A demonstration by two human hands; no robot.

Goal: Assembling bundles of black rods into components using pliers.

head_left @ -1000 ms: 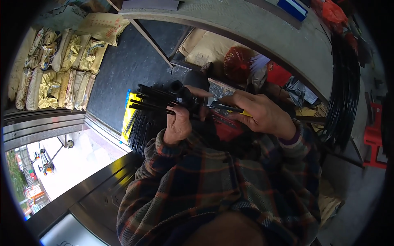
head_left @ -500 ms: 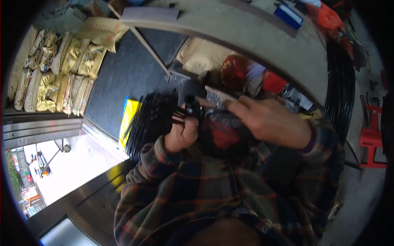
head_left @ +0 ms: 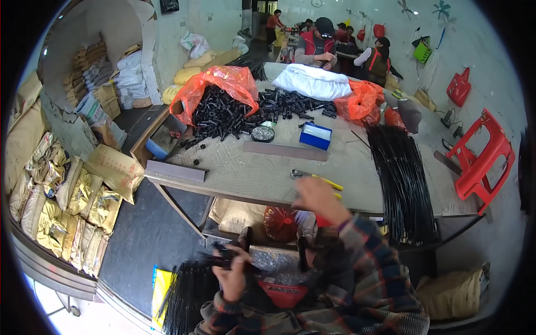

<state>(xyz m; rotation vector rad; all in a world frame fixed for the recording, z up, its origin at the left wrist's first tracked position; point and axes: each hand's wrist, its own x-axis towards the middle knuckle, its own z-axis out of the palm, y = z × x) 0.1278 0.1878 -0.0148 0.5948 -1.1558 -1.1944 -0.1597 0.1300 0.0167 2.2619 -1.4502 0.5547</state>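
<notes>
My left hand (head_left: 231,276) is low in front of my body, its fingers closed round a dark, blurred black part (head_left: 220,257) whose kind I cannot make out. A bundle of thin black rods (head_left: 187,296) lies beside that hand, with a yellow sheet (head_left: 161,293) at its edge. My right hand (head_left: 321,198) reaches over the near edge of the table (head_left: 257,176), smeared by motion. Just beyond its fingers are pliers with yellow handles (head_left: 326,180); whether it touches them I cannot tell.
Black plastic fittings (head_left: 223,114) heap out of an orange bag (head_left: 229,78). A blue box (head_left: 315,135) and a long black rod bundle (head_left: 399,178) lie on the table. A red stool (head_left: 486,159) stands right, sacks (head_left: 67,201) left. Several people work beyond, one person (head_left: 318,47) nearest.
My view has lifted to take in the whole table. My right hand has left the black parts by my left hand and moved forward to the table edge near the pliers.
</notes>
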